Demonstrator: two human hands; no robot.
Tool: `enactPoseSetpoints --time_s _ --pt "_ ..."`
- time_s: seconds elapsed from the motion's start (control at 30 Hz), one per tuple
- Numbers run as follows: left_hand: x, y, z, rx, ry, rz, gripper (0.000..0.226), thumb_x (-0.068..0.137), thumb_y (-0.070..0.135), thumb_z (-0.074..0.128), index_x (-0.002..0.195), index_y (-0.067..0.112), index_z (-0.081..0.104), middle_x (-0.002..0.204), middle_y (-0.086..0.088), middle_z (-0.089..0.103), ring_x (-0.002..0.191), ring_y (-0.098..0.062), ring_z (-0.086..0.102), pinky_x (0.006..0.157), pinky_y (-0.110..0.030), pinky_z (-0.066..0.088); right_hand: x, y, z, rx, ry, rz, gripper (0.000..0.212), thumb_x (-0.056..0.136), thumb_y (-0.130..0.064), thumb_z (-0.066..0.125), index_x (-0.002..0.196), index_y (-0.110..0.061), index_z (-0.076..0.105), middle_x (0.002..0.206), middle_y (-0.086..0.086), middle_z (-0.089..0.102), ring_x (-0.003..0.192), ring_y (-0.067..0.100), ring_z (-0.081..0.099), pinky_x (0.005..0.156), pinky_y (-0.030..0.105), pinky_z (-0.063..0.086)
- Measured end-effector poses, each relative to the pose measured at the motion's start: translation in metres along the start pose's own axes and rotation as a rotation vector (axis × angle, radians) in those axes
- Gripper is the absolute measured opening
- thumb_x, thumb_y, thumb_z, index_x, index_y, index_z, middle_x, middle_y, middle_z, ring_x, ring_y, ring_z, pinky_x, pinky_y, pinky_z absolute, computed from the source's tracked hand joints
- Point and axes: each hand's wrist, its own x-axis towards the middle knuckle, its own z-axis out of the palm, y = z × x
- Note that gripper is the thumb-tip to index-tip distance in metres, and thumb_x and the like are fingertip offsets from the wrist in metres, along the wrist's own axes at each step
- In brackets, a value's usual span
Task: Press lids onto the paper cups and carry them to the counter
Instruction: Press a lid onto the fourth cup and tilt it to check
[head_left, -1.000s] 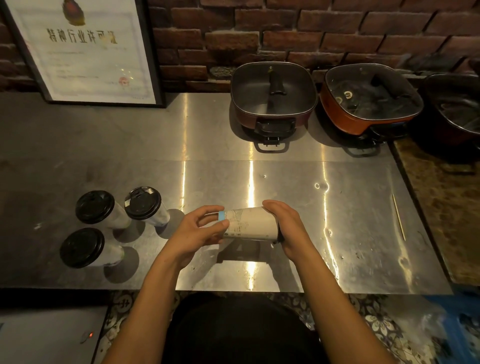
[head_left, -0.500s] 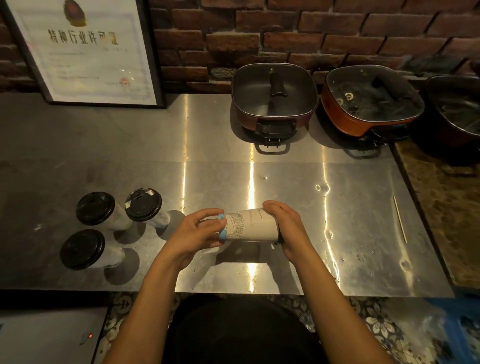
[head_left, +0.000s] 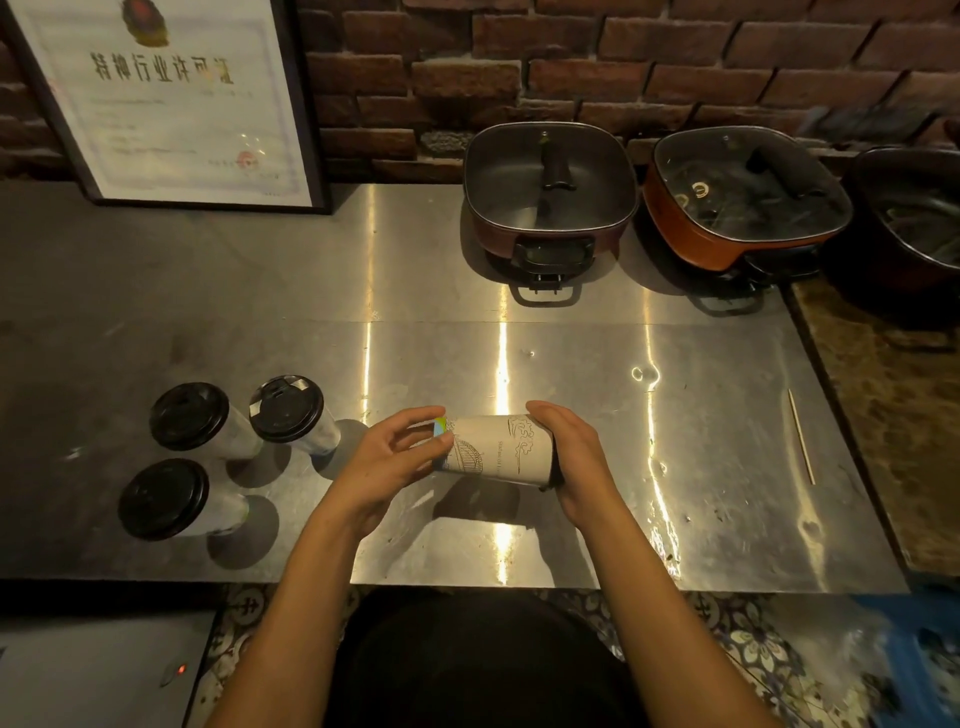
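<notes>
Above the near edge of the brushed-steel table (head_left: 571, 525), the left hand (head_left: 395, 462) curls its fingers and thumb round the narrow, blue-banded base of a white paper cup with a line drawing (head_left: 501, 451), which is held on its side. The right hand (head_left: 576, 457) wraps the wide mouth end, palm pressed against a black plastic lid (head_left: 545, 486). Only a dark sliver of that lid shows under the palm, so whether it is seated all round cannot be told. To do the step well, the person would likely push both hands squarely toward each other, work the pressure round the rim, and turn the cup upright promptly in case it is filled. What the cup holds is hidden. At the left of the table, well apart from the hands, three white paper cups with black lids (head_left: 189, 415) stand upright in a close cluster, their contents covered. Against the brick wall at the back right sit a maroon square electric pot under a glass lid (head_left: 550, 192), apparently empty, then an orange square pot with a glass lid (head_left: 743, 202) whose inside is lost in reflections. A dark pot (head_left: 914, 223) is cut off at the frame's edge.
</notes>
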Motion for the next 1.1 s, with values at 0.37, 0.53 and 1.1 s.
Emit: enactPoseSetpoints --time_s 0.37,0.53,1.1 --pt "-0.027 0.046 0.074 0.428 0.054 0.464 0.046 0.075 0.015 0.088 0.117 0.024 0.075 0.113 0.018 0.072 0.102 0.019 0.062 0.091 -0.004 0.046 -0.005 0.028 0.002 0.782 -0.009 0.221 0.034 0.092 -0.042 0.061 0.094 -0.012 0.078 0.087 0.013 0.074 0.074 0.028 0.074 0.074 0.040 0.059" --pt "-0.036 0.052 0.096 0.637 0.059 0.602 0.045 0.083 0.029 0.083 0.126 0.022 0.072 0.135 0.008 0.068 0.119 -0.005 0.064 0.107 -0.023 0.050 -0.008 0.044 0.008 0.761 0.133 0.258 0.038 0.087 -0.052 0.063 0.090 -0.016 0.077 0.082 0.009 0.071 0.087 0.025 0.069 0.084 0.040 0.054" --pt "-0.035 -0.028 -0.038 0.249 0.358 0.161 0.026 0.095 0.016 0.067 0.118 0.027 0.071 0.121 0.007 0.071 0.116 -0.013 0.066 0.101 -0.033 0.054 -0.019 0.019 0.063 0.150 -0.308 0.116 0.036 0.089 -0.026 0.068 0.123 -0.014 0.070 0.131 0.011 0.067 0.126 0.035 0.061 0.097 0.055 0.056"
